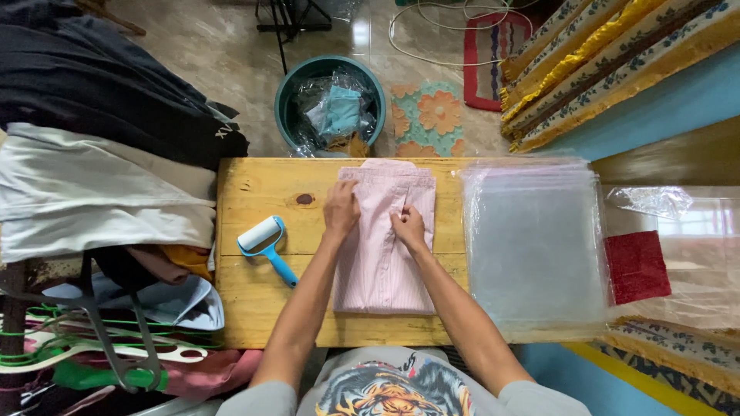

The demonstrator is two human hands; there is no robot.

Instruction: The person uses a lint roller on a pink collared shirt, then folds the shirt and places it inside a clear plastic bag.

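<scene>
My printed t-shirt at frame bottom, forearms reaching out over the wooden table [254, 308]. Folded pink shirt [383, 270] lies flat mid-table. Left hand [341, 209] curled, pressing its upper left; right hand [408, 227] pinching the button placket. Risk: uneven pull skews the fold; stack of clear bags [536, 246] just beside could slide if bumped. Lint roller [266, 246] lies left of the shirt.

We see a bright, evenly lit scene in soft daylight, with only faint shadows under the arms on the counter [254, 308]. Glare whitens the glossy floor [358, 35] at the top and the plastic bags [532, 246]. Wide-angle distortion bends the edges; focus stays sharp throughout.
</scene>
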